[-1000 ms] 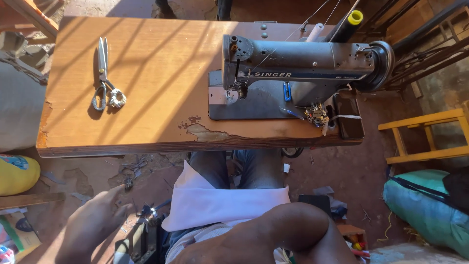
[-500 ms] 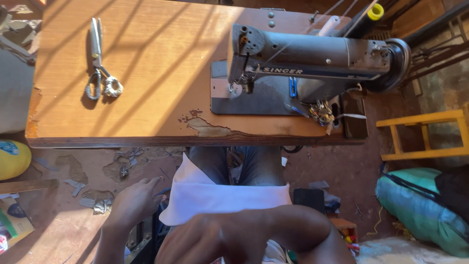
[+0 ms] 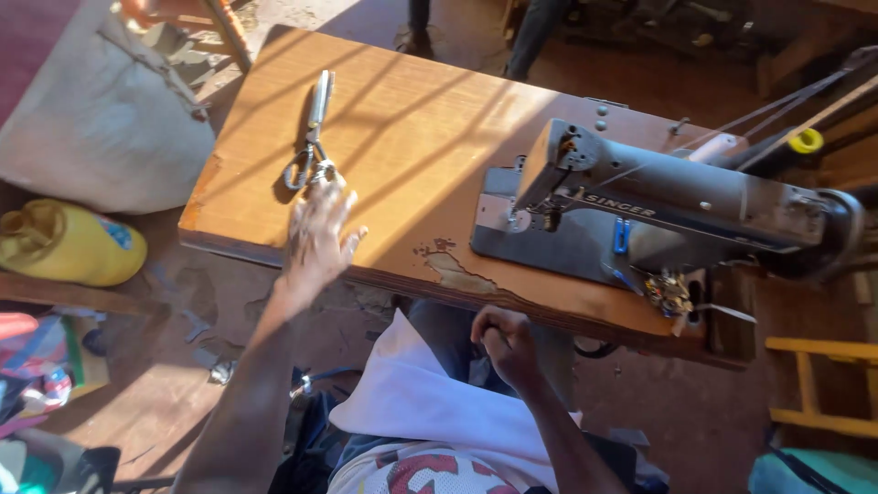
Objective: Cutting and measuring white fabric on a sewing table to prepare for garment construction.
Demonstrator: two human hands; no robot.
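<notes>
A pair of metal scissors (image 3: 311,137) lies on the left part of a wooden sewing table (image 3: 402,155), blades pointing away from me. My left hand (image 3: 317,233) reaches over the table's near edge with fingers spread, its fingertips just short of the scissor handles and holding nothing. My right hand (image 3: 506,343) is closed on a white cloth (image 3: 430,398) lying across my lap, below the table edge. A dark sewing machine (image 3: 677,206) stands on the right half of the table.
A grey sack (image 3: 101,119) and a yellow container (image 3: 69,242) sit on the floor at the left. A yellow wooden frame (image 3: 823,384) stands at the right. Someone's legs (image 3: 530,32) show beyond the table's far edge. The table veneer is chipped near the front edge (image 3: 448,265).
My left hand rose from beside my lap and reached onto the table toward the scissors. My right hand moved up onto the white cloth. The view swung and tilted to the left.
</notes>
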